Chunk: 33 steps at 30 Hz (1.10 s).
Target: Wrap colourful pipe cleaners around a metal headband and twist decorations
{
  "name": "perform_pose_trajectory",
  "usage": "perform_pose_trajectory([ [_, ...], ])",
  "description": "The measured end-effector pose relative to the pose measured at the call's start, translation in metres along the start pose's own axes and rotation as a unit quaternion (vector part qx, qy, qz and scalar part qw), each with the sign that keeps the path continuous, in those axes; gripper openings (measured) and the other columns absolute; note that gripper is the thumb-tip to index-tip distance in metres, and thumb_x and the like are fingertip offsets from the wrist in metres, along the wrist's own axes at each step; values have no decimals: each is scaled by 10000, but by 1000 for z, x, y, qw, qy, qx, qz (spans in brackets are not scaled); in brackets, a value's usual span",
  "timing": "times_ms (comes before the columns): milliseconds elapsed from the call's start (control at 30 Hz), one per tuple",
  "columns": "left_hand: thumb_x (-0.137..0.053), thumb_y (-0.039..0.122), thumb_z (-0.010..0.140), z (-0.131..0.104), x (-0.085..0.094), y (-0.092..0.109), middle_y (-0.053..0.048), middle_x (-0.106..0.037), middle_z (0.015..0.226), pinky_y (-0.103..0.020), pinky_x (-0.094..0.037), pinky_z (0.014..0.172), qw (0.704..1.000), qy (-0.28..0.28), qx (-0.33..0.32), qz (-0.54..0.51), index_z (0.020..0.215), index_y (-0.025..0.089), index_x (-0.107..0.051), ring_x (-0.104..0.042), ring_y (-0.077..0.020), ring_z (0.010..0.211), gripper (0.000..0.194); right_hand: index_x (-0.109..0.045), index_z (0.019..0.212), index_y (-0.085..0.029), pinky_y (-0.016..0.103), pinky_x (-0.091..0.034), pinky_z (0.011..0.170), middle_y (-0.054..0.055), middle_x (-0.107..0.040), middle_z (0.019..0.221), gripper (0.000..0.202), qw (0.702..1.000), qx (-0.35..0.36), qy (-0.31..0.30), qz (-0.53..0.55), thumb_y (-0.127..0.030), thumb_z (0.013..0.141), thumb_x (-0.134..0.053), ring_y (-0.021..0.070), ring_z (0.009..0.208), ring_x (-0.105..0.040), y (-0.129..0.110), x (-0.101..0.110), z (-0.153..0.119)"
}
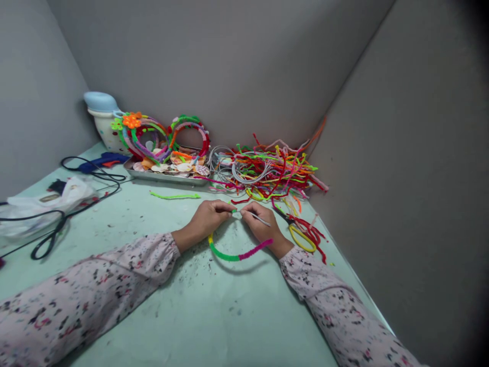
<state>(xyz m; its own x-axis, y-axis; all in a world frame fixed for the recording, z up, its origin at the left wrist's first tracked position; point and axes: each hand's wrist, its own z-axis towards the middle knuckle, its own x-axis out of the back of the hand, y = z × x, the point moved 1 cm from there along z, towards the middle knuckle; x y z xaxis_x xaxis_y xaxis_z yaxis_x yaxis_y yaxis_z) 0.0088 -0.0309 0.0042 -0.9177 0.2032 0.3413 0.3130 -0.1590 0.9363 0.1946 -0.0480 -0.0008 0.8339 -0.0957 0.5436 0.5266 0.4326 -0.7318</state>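
Observation:
Between my hands, over the middle of the table, is a curved headband (pixel 224 257) wrapped in yellow, green and magenta pipe cleaner. My left hand (pixel 208 220) pinches it where a bit of green wrapping shows at the fingertips. The thumb and fingers of my right hand (pixel 261 223) are closed on the bare grey wire (pixel 259 218), whose free end sticks out to the right. My fingertips nearly meet. The headband's magenta end curves up beside my right wrist. Part of the band is hidden behind my left hand.
A metal tray (pixel 168 177) holds fabric pieces and several finished headbands (pixel 153 148). Behind my right hand lies a pile of colourful pipe cleaners (pixel 275 171). Yellow-handled scissors (pixel 301 238) rest at right. A lone green pipe cleaner (pixel 174 196), black cable (pixel 63 224), plastic bag (pixel 72 196) and blue-lidded container (pixel 105 120) stand leftward.

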Motion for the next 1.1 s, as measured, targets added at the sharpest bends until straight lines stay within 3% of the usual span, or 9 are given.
perform_pose_trajectory([
  [233, -607, 195, 725, 0, 1, -2, -18, -720, 877, -255, -475, 749, 998, 7, -54, 35, 898, 206, -777, -618, -159, 766, 243, -657, 802, -189, 237, -416, 632, -7, -658, 727, 134, 1000, -1, 1, -1, -262, 849, -556, 142, 664, -577, -2, 0, 0],
  [700, -568, 166, 745, -2, 1, 1, -20, -675, 816, -256, -451, 731, 994, 7, -89, 66, 870, 203, -774, -602, -149, 752, 244, -655, 804, -190, 245, -422, 644, -3, -657, 733, 144, 1000, 3, 2, 5, -271, 853, -546, 150, 685, -589, -3, 0, 0],
  [933, -595, 237, 749, -3, -2, 6, -28, -683, 852, -247, -453, 647, 991, -14, -19, -131, 1017, 161, -681, -601, -145, 719, 292, -640, 806, -189, 252, -434, 647, -2, -639, 726, 141, 1000, 16, 20, 16, -271, 860, -538, 149, 669, -571, -7, 3, 0],
  [1100, -576, 359, 805, -3, -3, 8, 1, -611, 650, -242, -422, 571, 985, -21, 19, -169, 875, 151, -633, -546, -126, 579, 227, -627, 793, -191, 259, -446, 659, 6, -644, 750, 134, 999, 33, 19, 33, -276, 861, -549, 148, 676, -571, -12, 5, -1],
])
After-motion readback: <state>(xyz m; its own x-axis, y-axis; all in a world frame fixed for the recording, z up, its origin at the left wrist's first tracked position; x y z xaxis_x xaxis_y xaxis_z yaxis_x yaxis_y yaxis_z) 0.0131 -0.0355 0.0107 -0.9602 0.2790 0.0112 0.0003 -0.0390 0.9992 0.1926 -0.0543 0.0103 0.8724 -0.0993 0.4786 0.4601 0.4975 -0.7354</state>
